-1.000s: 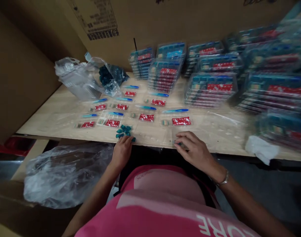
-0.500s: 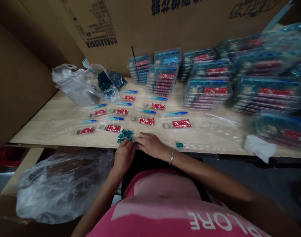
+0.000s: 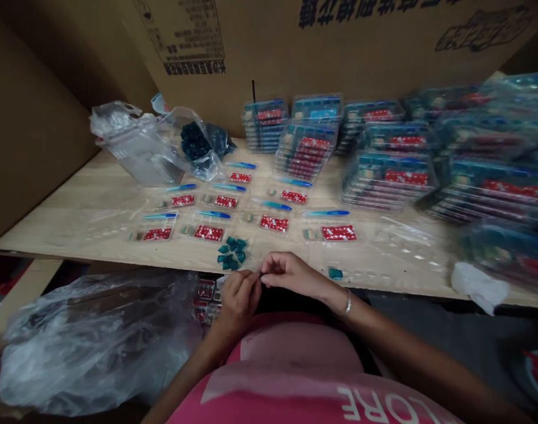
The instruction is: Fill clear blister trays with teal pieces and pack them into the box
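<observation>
My left hand (image 3: 238,296) and my right hand (image 3: 291,274) meet at the near edge of the wooden table (image 3: 74,212), fingertips pinched together on something small that I cannot make out. Just beyond them lies a small heap of teal pieces (image 3: 232,252). A single teal piece (image 3: 335,273) lies to the right in a clear tray. Rows of open clear trays (image 3: 269,221) hold red packets and blue pens across the middle of the table.
Stacks of filled clear packs (image 3: 386,176) fill the back and right of the table. Clear plastic bags (image 3: 140,144), one holding dark teal pieces, sit at the back left. A large clear bag (image 3: 96,335) lies below the table's left. Cardboard boxes (image 3: 322,47) stand behind.
My right hand moved left from the tray at the right, leaving one teal piece there, and joined my left hand. Both hands have now drawn slightly back from the teal heap, pinched together.
</observation>
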